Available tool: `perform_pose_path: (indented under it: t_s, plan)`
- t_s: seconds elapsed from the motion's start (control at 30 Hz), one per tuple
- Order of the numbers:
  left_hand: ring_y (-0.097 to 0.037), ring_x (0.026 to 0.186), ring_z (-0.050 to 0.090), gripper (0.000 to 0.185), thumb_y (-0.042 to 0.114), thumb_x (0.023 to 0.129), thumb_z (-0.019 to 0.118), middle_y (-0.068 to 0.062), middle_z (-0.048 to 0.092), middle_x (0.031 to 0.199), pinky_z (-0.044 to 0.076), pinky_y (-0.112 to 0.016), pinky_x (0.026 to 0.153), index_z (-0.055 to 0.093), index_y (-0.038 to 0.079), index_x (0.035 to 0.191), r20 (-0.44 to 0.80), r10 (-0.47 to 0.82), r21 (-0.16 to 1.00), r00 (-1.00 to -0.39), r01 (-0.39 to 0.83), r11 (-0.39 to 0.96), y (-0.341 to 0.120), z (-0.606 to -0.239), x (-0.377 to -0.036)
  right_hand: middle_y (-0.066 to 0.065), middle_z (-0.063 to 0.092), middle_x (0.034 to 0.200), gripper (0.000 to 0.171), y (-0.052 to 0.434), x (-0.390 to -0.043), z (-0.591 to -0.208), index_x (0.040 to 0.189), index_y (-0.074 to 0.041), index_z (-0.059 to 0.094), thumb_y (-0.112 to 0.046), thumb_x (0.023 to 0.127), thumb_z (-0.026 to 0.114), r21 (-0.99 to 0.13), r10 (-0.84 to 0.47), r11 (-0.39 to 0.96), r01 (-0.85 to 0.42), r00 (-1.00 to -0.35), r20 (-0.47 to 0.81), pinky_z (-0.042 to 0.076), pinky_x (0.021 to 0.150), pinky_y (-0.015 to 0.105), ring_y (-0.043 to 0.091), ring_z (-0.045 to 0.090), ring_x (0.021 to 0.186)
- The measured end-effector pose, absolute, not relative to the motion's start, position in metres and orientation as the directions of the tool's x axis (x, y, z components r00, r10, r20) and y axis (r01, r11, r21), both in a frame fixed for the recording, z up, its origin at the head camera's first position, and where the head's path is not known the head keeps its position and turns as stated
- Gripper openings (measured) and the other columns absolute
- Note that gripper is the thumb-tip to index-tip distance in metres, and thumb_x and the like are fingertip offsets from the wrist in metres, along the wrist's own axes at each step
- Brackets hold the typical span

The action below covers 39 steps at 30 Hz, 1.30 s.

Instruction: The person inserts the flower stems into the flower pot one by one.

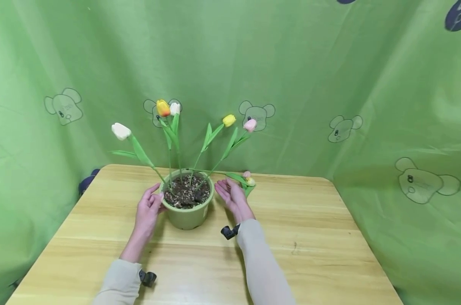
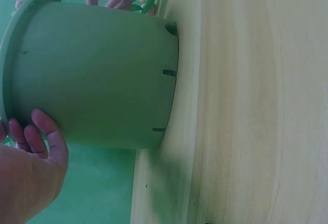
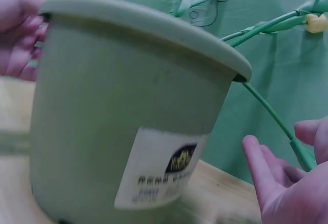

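Note:
A green plastic flowerpot [image 1: 186,218] filled with dark soil [image 1: 184,195] stands on the table. My left hand [image 1: 146,209] grips its rim from the left, thumb above and fingers curled under the lip. On the pot's right side my right hand [image 1: 234,198] is apart from the wall, palm turned up and fingers extended. Artificial tulips rise from the soil: a leaning white tulip [image 1: 121,131], an orange tulip [image 1: 163,108], another white tulip [image 1: 175,109], a yellow tulip [image 1: 228,120] and a pink tulip [image 1: 250,125]. A paper label [image 3: 164,167] shows on the pot in the right wrist view.
Loose tulips, with a pink head [image 1: 247,174] and a yellow head [image 1: 250,181], lie behind the pot and my right hand. The wooden table [image 1: 306,237] ends close to a green curtain [image 1: 299,63] at the back and sides.

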<state>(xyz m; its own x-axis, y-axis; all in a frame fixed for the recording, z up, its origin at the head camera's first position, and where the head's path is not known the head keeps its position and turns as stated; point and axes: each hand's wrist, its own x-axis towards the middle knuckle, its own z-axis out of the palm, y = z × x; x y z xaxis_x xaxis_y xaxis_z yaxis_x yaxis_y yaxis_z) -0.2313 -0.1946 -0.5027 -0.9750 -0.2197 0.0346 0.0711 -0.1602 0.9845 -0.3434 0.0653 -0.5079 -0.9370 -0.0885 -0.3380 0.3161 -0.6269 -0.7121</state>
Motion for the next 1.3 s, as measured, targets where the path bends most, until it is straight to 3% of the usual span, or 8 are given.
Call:
perform_pose_path:
  t_s: [0.2, 0.37, 0.43, 0.53, 0.67, 0.9, 1.17, 1.3]
  plan:
    - [-0.008, 0.084, 0.065, 0.048, 0.009, 0.108, 0.052, 0.006, 0.06, 0.087, 0.064, -0.023, 0.082, 0.041, 0.006, 0.155, 0.035, -0.21, 0.983, -0.977, 0.072, -0.171, -0.192, -0.502, -0.231, 0.03, 0.04, 0.157, 0.052, 0.058, -0.35, -0.5, 0.151, 0.009, 0.037, -0.02, 0.11, 0.05, -0.66, -0.103, -0.697, 0.281, -0.95, -0.296, 0.045, 0.121, 0.038, 0.038, 0.046, 0.145]
    - [-0.008, 0.082, 0.065, 0.048, 0.009, 0.108, 0.051, 0.005, 0.061, 0.088, 0.064, -0.023, 0.081, 0.042, 0.005, 0.155, 0.039, -0.21, 0.981, -0.977, 0.078, -0.179, -0.19, -0.503, -0.231, 0.023, 0.059, 0.131, 0.02, 0.053, -0.355, -0.494, 0.122, 0.001, 0.058, -0.012, 0.108, 0.052, -0.655, -0.019, -0.723, 0.22, -0.954, -0.3, 0.052, 0.113, 0.034, 0.034, 0.054, 0.138]
    - [-0.007, 0.081, 0.065, 0.048, 0.009, 0.108, 0.052, 0.005, 0.061, 0.088, 0.064, -0.023, 0.081, 0.041, 0.004, 0.154, 0.044, -0.209, 0.981, -0.977, 0.082, -0.177, -0.189, -0.503, -0.23, 0.016, 0.064, 0.114, 0.009, 0.053, -0.357, -0.492, 0.108, -0.001, 0.061, -0.007, 0.106, 0.054, -0.655, 0.039, -0.733, 0.185, -0.949, -0.312, 0.057, 0.106, 0.032, 0.033, 0.061, 0.129]
    - [-0.007, 0.081, 0.065, 0.048, 0.01, 0.108, 0.052, 0.006, 0.061, 0.088, 0.064, -0.023, 0.08, 0.041, 0.003, 0.154, 0.051, -0.205, 0.981, -0.977, 0.088, -0.175, -0.188, -0.503, -0.23, 0.013, 0.065, 0.101, 0.006, 0.055, -0.36, -0.488, 0.102, 0.0, 0.062, -0.001, 0.104, 0.056, -0.658, 0.11, -0.741, 0.135, -0.942, -0.317, 0.062, 0.098, 0.03, 0.027, 0.07, 0.106]
    - [-0.007, 0.081, 0.065, 0.048, 0.01, 0.108, 0.051, 0.006, 0.062, 0.088, 0.063, -0.023, 0.081, 0.041, 0.004, 0.155, 0.047, -0.206, 0.981, -0.977, 0.084, -0.175, -0.189, -0.501, -0.23, 0.011, 0.064, 0.098, 0.003, 0.058, -0.362, -0.482, 0.105, 0.0, 0.059, 0.0, 0.103, 0.056, -0.678, 0.138, -0.73, 0.087, -0.953, -0.271, 0.062, 0.096, 0.029, 0.02, 0.07, 0.09]
    - [-0.008, 0.084, 0.066, 0.047, 0.011, 0.109, 0.051, 0.005, 0.063, 0.089, 0.063, -0.023, 0.084, 0.042, 0.007, 0.155, 0.031, -0.211, 0.984, -0.977, 0.068, -0.168, -0.192, -0.5, -0.23, 0.012, 0.058, 0.107, 0.004, 0.072, -0.361, -0.475, 0.108, 0.0, 0.056, -0.003, 0.105, 0.054, -0.705, 0.158, -0.707, 0.043, -0.963, -0.217, 0.06, 0.1, 0.028, 0.026, 0.061, 0.11]
    - [-0.007, 0.083, 0.066, 0.049, 0.012, 0.109, 0.051, 0.005, 0.063, 0.09, 0.063, -0.023, 0.083, 0.04, 0.004, 0.156, 0.031, -0.211, 0.982, -0.977, 0.069, -0.174, -0.193, -0.501, -0.231, 0.013, 0.057, 0.109, 0.019, 0.092, -0.359, -0.47, 0.122, 0.006, 0.052, -0.005, 0.106, 0.053, -0.744, 0.21, -0.668, -0.02, -0.964, -0.162, 0.061, 0.097, 0.026, 0.014, 0.063, 0.087]
    - [-0.007, 0.083, 0.066, 0.049, 0.012, 0.109, 0.051, 0.006, 0.063, 0.089, 0.063, -0.023, 0.083, 0.04, 0.004, 0.156, 0.03, -0.212, 0.984, -0.977, 0.067, -0.167, -0.194, -0.502, -0.231, 0.01, 0.059, 0.103, 0.017, 0.103, -0.357, -0.469, 0.118, 0.003, 0.055, -0.008, 0.106, 0.057, -0.779, 0.239, -0.624, -0.053, -0.963, -0.127, 0.062, 0.096, 0.027, 0.014, 0.064, 0.085]
